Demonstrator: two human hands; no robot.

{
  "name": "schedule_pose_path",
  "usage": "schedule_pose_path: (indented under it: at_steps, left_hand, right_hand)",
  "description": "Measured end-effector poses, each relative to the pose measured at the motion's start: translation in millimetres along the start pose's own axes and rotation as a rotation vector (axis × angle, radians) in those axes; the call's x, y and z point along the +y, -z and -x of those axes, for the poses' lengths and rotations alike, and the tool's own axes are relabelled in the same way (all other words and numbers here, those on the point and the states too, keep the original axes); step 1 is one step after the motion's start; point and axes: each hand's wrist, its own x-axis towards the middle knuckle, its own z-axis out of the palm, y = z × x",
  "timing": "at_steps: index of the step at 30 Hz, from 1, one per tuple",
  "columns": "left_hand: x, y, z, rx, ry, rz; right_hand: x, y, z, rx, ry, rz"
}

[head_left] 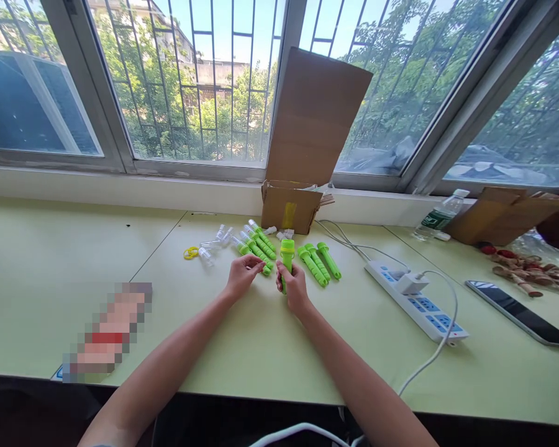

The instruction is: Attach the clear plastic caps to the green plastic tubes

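Observation:
Upright in my right hand is a bright green plastic tube with a wider head, a yellowish band near its top. The fingers wrap around its lower part. My left hand is just to the left, thumb and fingertips pinched together; whatever is between them is too small to make out. Beyond my left hand lie several green tubes with clear ends, side by side. To the right of my right hand rest 3 green tubes without clear ends. Clear plastic caps are scattered at the left, beside yellow rings.
A cardboard box with a raised flap stands by the window, small white pieces before it. Rightward are a power strip with cables, a phone, a water bottle and wooden items. A blurred-out item lies left.

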Motion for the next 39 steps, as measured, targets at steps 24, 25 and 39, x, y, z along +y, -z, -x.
schedule_pose_path:
  at_steps: [24,25,39]
  left_hand:
    - [-6.6,0.4,9.4,-0.39,-0.327,-1.025]
    - [-6.3,0.3,9.6,-0.394,-0.319,-1.033]
    - [-4.4,-3.0,12.0,-0.414,-0.332,-1.09]
  right_hand:
    - [18.9,21.1,-64.6,0.269,0.357,0.846]
    - [19.6,21.2,-68.0,0.274,0.366,0.858]
    - [36.5,23.0,-110.3,0.211,0.374,1.05]
